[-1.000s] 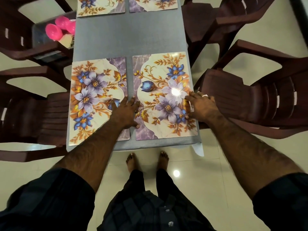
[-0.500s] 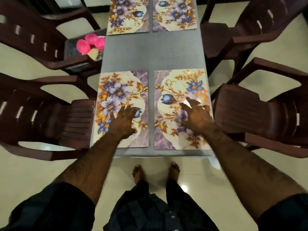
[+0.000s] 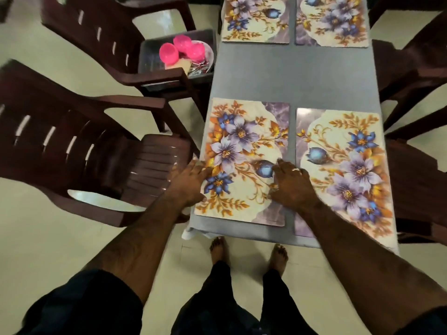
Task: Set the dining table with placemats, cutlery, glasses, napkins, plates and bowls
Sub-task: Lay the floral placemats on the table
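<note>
Our right hand (image 3: 291, 187) now lies flat with fingers spread on the inner edge of the near-left placemat (image 3: 242, 163), where the mat meets the narrow gap beside its neighbour. Half a second ago that hand pressed the near-right placemat (image 3: 343, 170); it has crossed over. Our left hand (image 3: 191, 182) has slid outward from the middle of the near-left mat to its outer edge, fingers straight and resting on the border at the desk's rim. Neither hand grips anything; both press or touch with open fingers, though motion blur at the left fingertips makes it hard to say whether they sit on the mat or just off it.

So both hands now bracket one mat, which we judge to be a squaring-up of its position. The near-right mat sits untouched and slightly lower than its partner, reaching close to the near edge of the desk (image 3: 290, 73).

Farther out, two more placemats (image 3: 256, 20) lie side by side at the far end, so four are down. On the chair (image 3: 154, 78) to the left a tray (image 3: 154, 56) holds pink cups (image 3: 169, 53) with what look like cutlery and a plate, not yet brought over. The placemat step seems nearly finished, with everything else left to do.
</note>
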Demonstrator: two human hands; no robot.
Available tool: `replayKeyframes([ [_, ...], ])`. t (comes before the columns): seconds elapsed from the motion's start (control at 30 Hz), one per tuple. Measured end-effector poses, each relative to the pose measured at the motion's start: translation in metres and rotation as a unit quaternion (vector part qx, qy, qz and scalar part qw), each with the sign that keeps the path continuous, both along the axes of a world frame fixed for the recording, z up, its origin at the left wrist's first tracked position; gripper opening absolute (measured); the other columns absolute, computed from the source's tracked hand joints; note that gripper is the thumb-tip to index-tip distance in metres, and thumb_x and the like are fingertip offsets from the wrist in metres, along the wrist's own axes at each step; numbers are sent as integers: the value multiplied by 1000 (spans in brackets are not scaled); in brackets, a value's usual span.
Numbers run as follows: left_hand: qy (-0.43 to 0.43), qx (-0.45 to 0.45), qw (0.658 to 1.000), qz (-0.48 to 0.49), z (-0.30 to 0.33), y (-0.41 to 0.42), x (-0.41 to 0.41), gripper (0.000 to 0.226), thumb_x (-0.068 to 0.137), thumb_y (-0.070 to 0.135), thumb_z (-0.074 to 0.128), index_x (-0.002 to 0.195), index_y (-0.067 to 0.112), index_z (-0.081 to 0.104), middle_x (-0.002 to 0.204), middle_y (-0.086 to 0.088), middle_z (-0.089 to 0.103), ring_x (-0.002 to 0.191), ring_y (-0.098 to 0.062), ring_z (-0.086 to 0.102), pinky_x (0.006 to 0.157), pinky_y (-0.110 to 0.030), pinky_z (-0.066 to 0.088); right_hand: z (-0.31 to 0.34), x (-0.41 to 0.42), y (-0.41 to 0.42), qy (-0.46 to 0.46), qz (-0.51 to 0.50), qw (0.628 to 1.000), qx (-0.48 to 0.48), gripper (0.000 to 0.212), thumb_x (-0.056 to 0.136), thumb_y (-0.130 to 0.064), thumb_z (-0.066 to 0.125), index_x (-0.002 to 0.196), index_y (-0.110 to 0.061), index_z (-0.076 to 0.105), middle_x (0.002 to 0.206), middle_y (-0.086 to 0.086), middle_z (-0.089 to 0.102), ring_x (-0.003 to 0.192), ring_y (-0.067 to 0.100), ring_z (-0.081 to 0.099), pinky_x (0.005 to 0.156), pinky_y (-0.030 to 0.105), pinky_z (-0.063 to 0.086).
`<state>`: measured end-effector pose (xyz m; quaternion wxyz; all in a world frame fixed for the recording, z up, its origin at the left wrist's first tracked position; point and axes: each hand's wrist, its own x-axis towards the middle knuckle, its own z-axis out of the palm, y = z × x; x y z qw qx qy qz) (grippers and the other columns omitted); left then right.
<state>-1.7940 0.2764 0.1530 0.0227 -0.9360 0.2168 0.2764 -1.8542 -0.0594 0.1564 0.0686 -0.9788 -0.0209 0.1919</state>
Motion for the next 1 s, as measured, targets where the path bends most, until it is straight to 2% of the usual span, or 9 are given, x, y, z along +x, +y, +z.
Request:
replayKeyframes([
  [0.2,-14,-2,999,-33,-7,-6,54,110,86,69,69,167,29,8,177,4,3,163,-25,-7,120,-74,-1,6,48,-8,17,-15,999,-27,89,78,-50,82,152,-21,42,170,6,28,152,29,33,116,56,33],
  [0.33,-23,1,999,-45,-4,-11,87,115,81,72,73,167,25,12,176,-1,6,163,-28,-3,121,-77,6,8,87,-19,14,-20,1000,-20,92,73,-58,83,151,-30,42,165,10,32,147,36,40,115,61,34],
  [0.4,-11,6,998,-57,-3,-9,95,120,78,73,75,167,24,10,176,-2,5,163,-27,-3,120,-78,7,8,95,-24,31,-14,999,-26,99,72,-62,83,155,-32,38,167,10,28,151,34,34,118,64,28],
  [0.47,0,13,998,-65,-3,-6,93,125,76,73,77,168,25,6,177,-1,1,163,-27,-5,121,-77,5,10,91,-28,57,-2,998,-29,111,70,-63,84,160,-32,28,172,8,18,157,31,22,120,65,20],
  [0.57,6,20,998,-62,0,-2,82,126,77,72,77,168,26,3,177,0,0,163,-26,-6,122,-76,3,9,74,-31,64,15,997,-33,122,68,-67,85,164,-32,18,174,6,9,160,28,12,121,68,16],
  [1.0,22,31,999,-38,1,2,44,126,79,71,76,168,28,-1,177,2,-4,162,-26,-8,123,-75,1,4,39,-25,58,26,997,-42,120,73,-69,80,165,-31,12,175,5,4,161,27,7,121,70,11],
])
